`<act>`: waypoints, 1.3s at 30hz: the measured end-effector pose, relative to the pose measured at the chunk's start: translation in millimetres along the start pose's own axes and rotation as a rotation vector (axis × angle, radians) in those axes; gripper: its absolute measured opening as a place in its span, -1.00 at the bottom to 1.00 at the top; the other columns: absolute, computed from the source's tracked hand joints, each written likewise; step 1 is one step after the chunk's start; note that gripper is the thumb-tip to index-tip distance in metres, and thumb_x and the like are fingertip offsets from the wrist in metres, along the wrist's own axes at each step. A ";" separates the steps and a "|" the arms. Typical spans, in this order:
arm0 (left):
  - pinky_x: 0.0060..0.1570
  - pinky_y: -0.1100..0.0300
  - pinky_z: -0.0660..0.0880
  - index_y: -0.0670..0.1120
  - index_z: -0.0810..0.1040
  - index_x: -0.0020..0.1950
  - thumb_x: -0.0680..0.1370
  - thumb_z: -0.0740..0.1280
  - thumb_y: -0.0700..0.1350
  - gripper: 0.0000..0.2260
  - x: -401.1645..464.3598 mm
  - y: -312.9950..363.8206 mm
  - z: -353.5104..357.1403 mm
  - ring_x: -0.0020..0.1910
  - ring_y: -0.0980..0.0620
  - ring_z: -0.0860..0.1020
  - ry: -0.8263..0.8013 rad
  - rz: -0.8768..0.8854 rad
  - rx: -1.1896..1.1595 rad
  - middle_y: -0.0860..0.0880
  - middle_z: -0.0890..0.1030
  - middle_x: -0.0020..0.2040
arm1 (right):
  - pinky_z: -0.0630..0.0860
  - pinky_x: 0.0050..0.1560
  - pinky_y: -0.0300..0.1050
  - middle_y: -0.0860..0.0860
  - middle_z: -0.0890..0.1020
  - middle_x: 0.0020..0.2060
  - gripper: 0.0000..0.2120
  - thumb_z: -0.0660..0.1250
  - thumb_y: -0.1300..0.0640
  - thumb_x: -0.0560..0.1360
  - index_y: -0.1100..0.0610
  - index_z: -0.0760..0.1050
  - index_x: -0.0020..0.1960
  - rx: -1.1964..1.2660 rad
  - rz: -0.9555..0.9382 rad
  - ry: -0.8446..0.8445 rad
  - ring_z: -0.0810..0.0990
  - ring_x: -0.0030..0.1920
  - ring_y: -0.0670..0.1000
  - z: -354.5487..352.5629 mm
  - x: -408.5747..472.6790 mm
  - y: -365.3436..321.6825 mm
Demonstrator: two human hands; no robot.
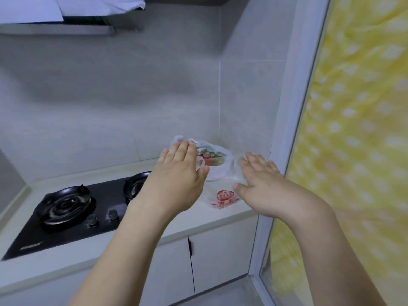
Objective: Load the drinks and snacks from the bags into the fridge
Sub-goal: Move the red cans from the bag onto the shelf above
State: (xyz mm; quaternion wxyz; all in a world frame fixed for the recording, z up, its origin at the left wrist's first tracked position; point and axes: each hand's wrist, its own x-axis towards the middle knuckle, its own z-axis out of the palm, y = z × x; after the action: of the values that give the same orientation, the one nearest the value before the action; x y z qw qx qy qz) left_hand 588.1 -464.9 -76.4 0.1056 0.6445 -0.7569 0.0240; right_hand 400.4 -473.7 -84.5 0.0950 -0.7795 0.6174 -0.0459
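Both arms are extended over the counter [220, 219]. The left hand [180, 173] is held flat with fingers straight, in front of the bag's left rim; the right hand [262, 184] is spread beside its right side. Nothing is gripped. The white plastic bag [217, 171] of cans is seen in the counter's far corner, right of the gas hob [72, 208].

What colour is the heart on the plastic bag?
Red, on the white plastic bag; the heart shows best in the head view.

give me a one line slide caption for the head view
Both open hands, left hand and right hand, reach toward a white plastic bag of drinks on the counter beside the stove.
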 end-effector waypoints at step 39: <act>0.57 0.03 -0.15 -0.13 -0.12 0.63 0.70 -0.06 0.14 -0.40 362.2 -185.9 106.1 0.61 -0.03 -0.15 -0.137 -0.165 -0.025 -0.08 -0.11 0.64 | -0.13 0.55 -0.06 0.00 -0.05 0.60 -0.45 0.06 0.02 0.66 0.09 0.00 0.60 0.142 -0.185 -0.023 -0.11 0.58 -0.02 47.2 437.2 9.7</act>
State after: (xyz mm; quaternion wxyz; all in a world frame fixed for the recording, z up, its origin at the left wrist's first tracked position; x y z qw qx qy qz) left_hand 703.5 -866.0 -129.5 0.0633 0.7034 -0.7069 -0.0384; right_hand 502.1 -896.2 -152.7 0.1522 -0.8251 0.5368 -0.0891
